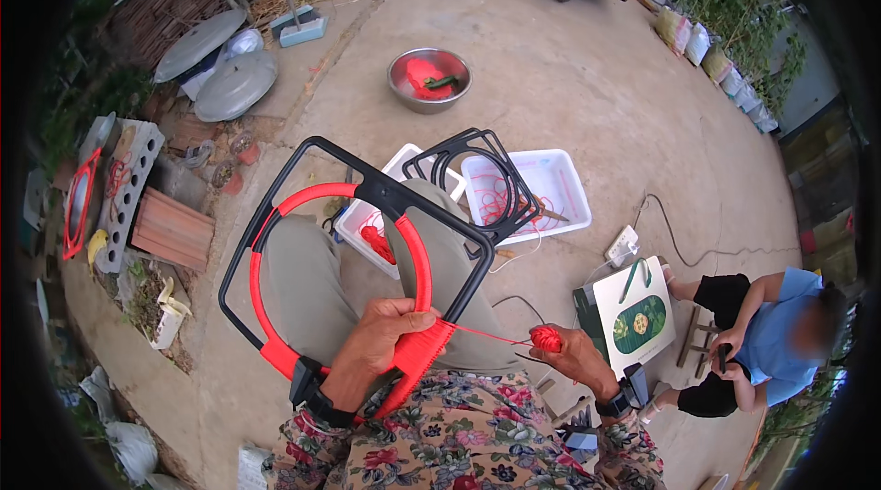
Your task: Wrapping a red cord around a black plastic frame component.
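Observation:
A black frame [427, 202] with rounded corners and a ring inside it leans over my lap. Red cord wrapping [418, 261] covers much of the ring, with bare black stretches between. My left hand [372, 348] is closed on the ring at its lower side, thumb pressing beside a thick band of tightly wound red cord [420, 352]. From there a taut red strand [486, 334] runs to my right hand [583, 363]. Closed fingers there hold a small bundle of red cord [546, 338]; thin dark prongs stick out beside it, their kind unclear.
Ahead lie a white tub [574, 187] with red cord and a wooden-handled tool, stacked black frames [477, 146], another white tub [353, 231], and a steel bowl [429, 105]. On the right are a gift bag [606, 293], a power strip [622, 245] and a seated person [785, 339].

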{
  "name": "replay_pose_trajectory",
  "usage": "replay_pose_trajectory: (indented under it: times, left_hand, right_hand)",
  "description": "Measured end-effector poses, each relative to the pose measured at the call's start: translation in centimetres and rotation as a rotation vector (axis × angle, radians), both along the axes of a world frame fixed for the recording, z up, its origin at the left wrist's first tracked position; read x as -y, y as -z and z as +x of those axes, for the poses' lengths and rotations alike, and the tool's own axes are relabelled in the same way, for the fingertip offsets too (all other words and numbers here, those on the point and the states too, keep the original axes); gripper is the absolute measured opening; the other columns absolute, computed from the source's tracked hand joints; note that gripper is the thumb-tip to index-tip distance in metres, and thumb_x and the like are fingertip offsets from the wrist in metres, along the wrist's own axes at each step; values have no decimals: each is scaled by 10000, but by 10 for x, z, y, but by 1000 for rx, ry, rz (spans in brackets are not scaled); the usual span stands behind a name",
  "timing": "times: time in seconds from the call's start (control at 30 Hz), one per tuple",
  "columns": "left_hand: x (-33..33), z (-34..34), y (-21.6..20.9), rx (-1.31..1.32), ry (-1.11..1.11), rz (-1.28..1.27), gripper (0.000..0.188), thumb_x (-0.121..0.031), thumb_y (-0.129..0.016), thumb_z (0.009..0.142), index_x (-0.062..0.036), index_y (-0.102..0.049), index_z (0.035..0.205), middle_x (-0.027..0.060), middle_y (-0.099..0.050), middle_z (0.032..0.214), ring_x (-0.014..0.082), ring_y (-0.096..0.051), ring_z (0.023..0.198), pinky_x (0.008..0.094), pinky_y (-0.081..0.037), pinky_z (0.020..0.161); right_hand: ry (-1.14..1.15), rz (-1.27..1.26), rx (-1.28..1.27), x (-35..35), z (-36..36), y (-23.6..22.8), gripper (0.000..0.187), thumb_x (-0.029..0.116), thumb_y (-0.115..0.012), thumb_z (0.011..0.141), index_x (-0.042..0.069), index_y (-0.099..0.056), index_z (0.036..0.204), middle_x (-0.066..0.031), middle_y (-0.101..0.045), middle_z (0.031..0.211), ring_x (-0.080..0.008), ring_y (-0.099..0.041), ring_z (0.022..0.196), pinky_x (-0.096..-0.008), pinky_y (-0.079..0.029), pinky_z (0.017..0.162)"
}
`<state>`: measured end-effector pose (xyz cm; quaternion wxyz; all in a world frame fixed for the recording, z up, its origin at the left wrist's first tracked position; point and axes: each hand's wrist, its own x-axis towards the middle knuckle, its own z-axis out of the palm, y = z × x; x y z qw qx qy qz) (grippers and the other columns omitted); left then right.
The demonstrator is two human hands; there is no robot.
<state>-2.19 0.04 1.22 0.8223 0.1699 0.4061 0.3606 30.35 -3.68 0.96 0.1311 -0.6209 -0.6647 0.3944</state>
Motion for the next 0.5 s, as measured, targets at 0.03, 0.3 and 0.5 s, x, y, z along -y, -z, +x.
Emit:
replay_pose_trajectory:
  times: [0.03, 0.3, 0.5]
  left_hand:
    - [0, 1, 0, 2, 5, 4, 246, -94, -657, 869, 103, -609, 1008, 196, -670, 874, 282, -689, 693, 358, -591, 613]
    - [4, -5, 4, 8, -2, 22, 237, -99, -652, 863, 77, -602, 1015, 195, -673, 881, 305, -691, 714, 392, -596, 629]
    - [5, -6, 7, 63, -8, -5, 235, -55, -670, 848, 81, -612, 1031, 155, -673, 887, 225, -683, 744, 326, -578, 628]
  right_hand:
    - [-25, 169, 13, -4, -6, 2, 311, 255, -708, 837, 24, -649, 1036, -66, -543, 602, -130, -506, 587, -286, -425, 560]
    - [228, -368, -693, -31, -101, -48, 244, 261, -682, 883, 27, -671, 953, 29, -524, 588, -53, -448, 486, -230, -359, 449]
    - [229, -418, -703, -21, -110, -28, 320, 285, -686, 882, 77, -561, 674, 22, -514, 550, -56, -457, 476, -236, -342, 441]
